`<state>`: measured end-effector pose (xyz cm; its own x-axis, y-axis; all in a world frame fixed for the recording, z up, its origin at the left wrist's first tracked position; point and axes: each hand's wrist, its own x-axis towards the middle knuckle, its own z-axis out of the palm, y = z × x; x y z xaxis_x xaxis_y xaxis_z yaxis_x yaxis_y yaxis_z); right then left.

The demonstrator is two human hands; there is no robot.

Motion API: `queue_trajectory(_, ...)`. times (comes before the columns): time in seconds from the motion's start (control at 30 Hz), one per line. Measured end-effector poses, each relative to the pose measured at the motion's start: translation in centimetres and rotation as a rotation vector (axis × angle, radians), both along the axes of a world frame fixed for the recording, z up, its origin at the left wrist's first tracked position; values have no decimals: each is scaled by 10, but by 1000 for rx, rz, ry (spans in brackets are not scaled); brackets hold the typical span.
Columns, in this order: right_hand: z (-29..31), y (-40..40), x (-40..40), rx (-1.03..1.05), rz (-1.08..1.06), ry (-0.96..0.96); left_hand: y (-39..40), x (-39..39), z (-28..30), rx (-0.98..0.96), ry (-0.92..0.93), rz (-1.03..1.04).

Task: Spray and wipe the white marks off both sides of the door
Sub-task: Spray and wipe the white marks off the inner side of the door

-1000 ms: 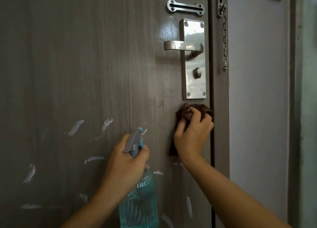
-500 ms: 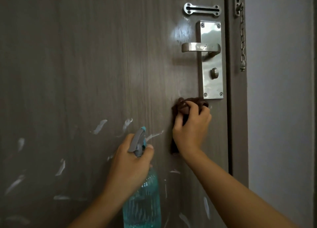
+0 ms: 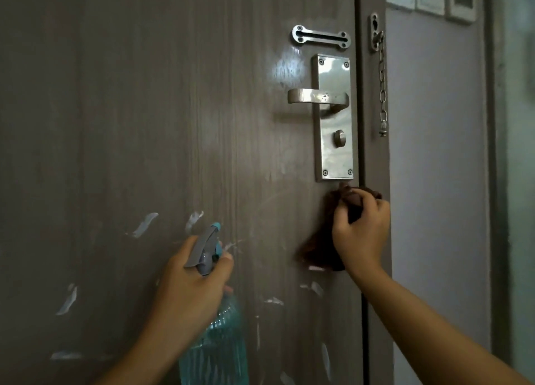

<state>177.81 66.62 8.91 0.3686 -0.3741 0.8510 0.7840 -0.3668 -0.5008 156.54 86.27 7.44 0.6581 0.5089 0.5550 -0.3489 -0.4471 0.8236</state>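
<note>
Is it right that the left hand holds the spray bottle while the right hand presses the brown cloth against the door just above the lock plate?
Not quite. In the head view the right hand presses the brown cloth just below the lock plate, not above. The left hand does hold the spray bottle.

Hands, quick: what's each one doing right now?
Left hand: grips the spray bottle by its neck.
Right hand: holds the brown cloth against the door.

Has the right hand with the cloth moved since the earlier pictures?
Yes. The right hand and brown cloth shifted right toward the door edge, staying just below the lock plate.
</note>
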Motion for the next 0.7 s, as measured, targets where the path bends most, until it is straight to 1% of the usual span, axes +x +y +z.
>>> queue_trajectory(0.03, 2, -1, 6, -12, -22, 31, -1, 1, 0, -11, -4, -2)
queue_trajectory(0.1, 2, 6, 11, -40, -56, 35, -3, 4, -1, -16, 4, -12)
queue_trajectory(0.17, -1, 21, 5, -131, -75, -44, -7, 6, 0, -2, 26, -24)
queue_trajectory(0.2, -4, 28, -1, -236, -73, -116, -9, 7, 0, 0, 29, -24)
queue_trajectory(0.27, -11, 39, -14, -524, -40, -273, -15, 10, 2, 1, 25, -16)
queue_trajectory(0.3, -14, 41, -20, -653, -16, -320, -18, 11, 3, -1, 24, -13)
queue_trajectory(0.33, -14, 41, -25, -734, 6, -332, -22, 12, 4, -1, 26, -15)
queue_trajectory(0.37, -12, 37, -26, -749, 27, -320, -24, 12, 4, 2, 28, -18)
queue_trajectory(0.4, -9, 33, -27, -692, 56, -295, -27, 12, 4, 5, 32, -19)
queue_trajectory(0.47, -3, 21, -21, -449, 100, -215, -29, 11, 5, 6, 44, -23)
queue_trajectory(0.53, 2, 8, -12, -246, 60, -113, -29, 9, 6, 14, 56, -24)
queue_trajectory(0.6, 3, 9, -5, -207, -37, -39, -28, 6, 7, 20, 57, -21)
queue_trajectory(0.7, -3, 35, -6, -258, -59, -87, -28, 5, 10, 25, 43, -13)
